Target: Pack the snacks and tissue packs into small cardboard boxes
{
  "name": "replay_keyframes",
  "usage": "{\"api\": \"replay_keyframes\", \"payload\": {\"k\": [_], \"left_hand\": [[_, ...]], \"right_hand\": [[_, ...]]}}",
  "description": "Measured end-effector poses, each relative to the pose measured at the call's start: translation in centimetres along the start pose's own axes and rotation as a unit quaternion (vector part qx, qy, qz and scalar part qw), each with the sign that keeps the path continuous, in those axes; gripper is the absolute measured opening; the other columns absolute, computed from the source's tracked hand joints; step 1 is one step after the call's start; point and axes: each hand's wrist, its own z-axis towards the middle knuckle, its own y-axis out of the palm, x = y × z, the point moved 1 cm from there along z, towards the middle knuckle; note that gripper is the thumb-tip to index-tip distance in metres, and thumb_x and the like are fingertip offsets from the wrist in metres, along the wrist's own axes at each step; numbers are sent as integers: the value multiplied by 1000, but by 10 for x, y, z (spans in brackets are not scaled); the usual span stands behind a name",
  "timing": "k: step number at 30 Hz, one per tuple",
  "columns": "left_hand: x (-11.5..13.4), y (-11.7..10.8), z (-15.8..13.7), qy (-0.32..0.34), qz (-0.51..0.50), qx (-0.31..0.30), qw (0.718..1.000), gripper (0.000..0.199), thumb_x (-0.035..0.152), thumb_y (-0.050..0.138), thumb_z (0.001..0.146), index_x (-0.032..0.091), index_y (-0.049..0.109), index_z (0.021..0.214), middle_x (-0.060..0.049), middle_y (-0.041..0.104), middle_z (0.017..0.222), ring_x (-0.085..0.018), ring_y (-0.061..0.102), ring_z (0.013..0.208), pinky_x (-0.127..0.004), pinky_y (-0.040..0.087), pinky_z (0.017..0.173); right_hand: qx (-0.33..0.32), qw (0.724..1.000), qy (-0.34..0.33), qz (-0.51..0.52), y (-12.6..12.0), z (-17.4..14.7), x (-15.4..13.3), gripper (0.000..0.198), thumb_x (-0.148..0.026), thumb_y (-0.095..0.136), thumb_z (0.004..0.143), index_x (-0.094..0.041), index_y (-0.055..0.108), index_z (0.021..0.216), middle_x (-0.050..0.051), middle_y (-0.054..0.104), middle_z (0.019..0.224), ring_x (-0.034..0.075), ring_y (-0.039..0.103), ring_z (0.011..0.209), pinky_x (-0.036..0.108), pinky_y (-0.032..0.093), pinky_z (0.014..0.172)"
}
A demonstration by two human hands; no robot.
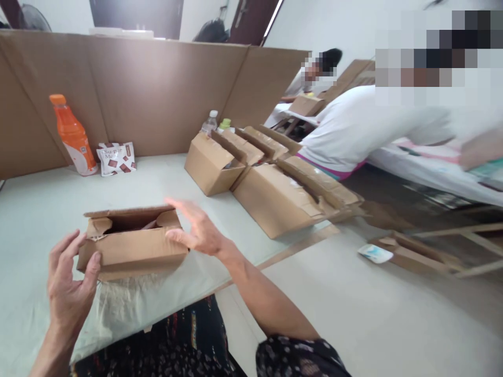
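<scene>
A small brown cardboard box point(137, 254) stands on the pale cloth-covered table point(165, 183) in front of me. Its top is open, and a dark inside with a pinkish piece shows, too unclear to name. My left hand point(73, 272) grips the box's left end, thumb on the front face and fingers round the side. At the right end is my right hand point(200, 230), its fingers stretched out and apart past the back rim. The right thumb lies over the front upper corner, and whether it presses there I cannot tell.
Several open cardboard boxes point(271, 193) stand at the table's right. An orange bottle point(74, 136) and a white printed packet point(117, 158) stand by the cardboard screen point(165, 94). Two people sit beyond, at right. Another box point(412, 254) lies lower right beside a wooden frame point(471, 235).
</scene>
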Motion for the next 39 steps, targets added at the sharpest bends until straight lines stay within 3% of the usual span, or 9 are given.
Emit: {"api": "replay_keyframes", "payload": {"k": [2, 6, 11, 15, 20, 25, 31, 34, 39], "left_hand": [[-1, -2, -2, 14, 12, -2, 1000, 29, 37, 64, 100, 25, 70, 125, -11, 63, 141, -31, 64, 126, -52, 54, 110], [-20, -10, -15, 5, 13, -61, 998, 35, 46, 57, 102, 26, 70, 127, -11, 61, 145, -34, 62, 129, -56, 54, 108], [-44, -9, -22, -48, 1, -126, 991, 45, 53, 53, 101, 32, 62, 140, -8, 64, 144, -34, 63, 130, -49, 61, 98], [-37, 12, -7, -60, -36, -148, 987, 48, 57, 53, 100, 30, 64, 138, -8, 64, 144, -32, 63, 132, -47, 59, 105], [10, 74, 23, -39, -173, -245, 953, 51, 53, 54, 100, 22, 63, 139, -15, 63, 147, -31, 60, 136, -52, 49, 117], [71, 184, 52, 7, -266, -320, 909, 48, 47, 53, 99, 25, 62, 141, -12, 63, 146, -28, 61, 133, -48, 53, 112], [138, 306, 39, -21, -268, -297, 916, 69, 31, 57, 101, 18, 29, 162, -22, 23, 170, -38, 28, 157, -56, 46, 117], [150, 324, 11, 31, -266, -353, 896, 60, 36, 67, 99, 22, 44, 153, -16, 40, 162, -38, 44, 147, -63, 45, 117], [136, 307, -27, 132, -240, -468, 840, 48, 41, 68, 99, 21, 57, 142, -13, 54, 152, -34, 54, 138, -62, 46, 115]], "right_hand": [[-75, 996, -22, 31, 5, -3, 3, 71, -70, 49, 100, -18, 54, 148, 18, 60, 151, 33, 49, 147, 56, 41, 120], [-101, 994, -31, 35, 14, -22, 4, 93, -81, 53, 91, -15, 46, 156, 20, 46, 163, 35, 26, 160, 60, 30, 127], [-67, 996, -44, 43, 20, -22, 8, 85, -71, 56, 96, -12, 44, 156, 22, 47, 161, 32, 25, 160, 57, 31, 128], [-8, 999, -47, 17, 13, -29, 16, 77, -60, 60, 98, -15, 42, 158, 21, 51, 158, 33, 33, 157, 58, 36, 125], [79, 993, 8, -81, -26, -86, 27, 76, -47, 68, 94, -19, 40, 160, 20, 54, 155, 37, 41, 153, 61, 45, 118], [179, 950, 108, -231, -68, -142, 38, 69, -43, 67, 95, -20, 45, 156, 19, 59, 148, 39, 50, 146, 64, 47, 114], [267, 860, 227, -372, -77, -144, 66, 64, -49, 62, 97, -14, 51, 150, 23, 60, 145, 42, 48, 143, 66, 43, 115], [273, 841, 287, -369, -77, -129, 83, 66, -50, 59, 97, -11, 51, 149, 27, 56, 149, 44, 42, 147, 69, 41, 114], [267, 822, 334, -375, -79, -118, 99, 69, -51, 58, 97, -10, 47, 151, 29, 53, 151, 45, 42, 145, 70, 40, 112]]}}
